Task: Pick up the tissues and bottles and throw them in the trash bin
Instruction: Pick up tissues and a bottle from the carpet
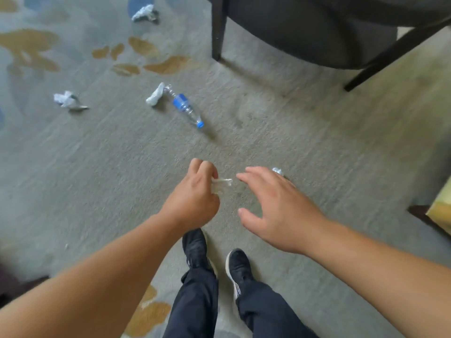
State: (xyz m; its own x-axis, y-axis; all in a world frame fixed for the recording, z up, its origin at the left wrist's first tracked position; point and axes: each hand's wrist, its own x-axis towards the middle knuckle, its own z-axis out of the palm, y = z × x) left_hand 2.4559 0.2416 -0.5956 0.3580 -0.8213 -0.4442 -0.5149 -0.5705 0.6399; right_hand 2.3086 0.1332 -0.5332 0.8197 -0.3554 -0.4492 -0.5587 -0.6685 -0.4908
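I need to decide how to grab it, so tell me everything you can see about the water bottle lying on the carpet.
The water bottle is clear plastic, with a blue label around its middle and a blue cap on. It lies on its side on the grey-green carpet, cap end pointing toward the person and base pointing away. It looks empty or nearly so, though blur makes that uncertain. A crumpled white tissue lies right at its base, seemingly touching it. Neither hand touches the bottle.

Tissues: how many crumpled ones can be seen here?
5: one in the left hand, one by the bottle's base, one far left, one at top, one behind the right hand. Others may lie out of view.
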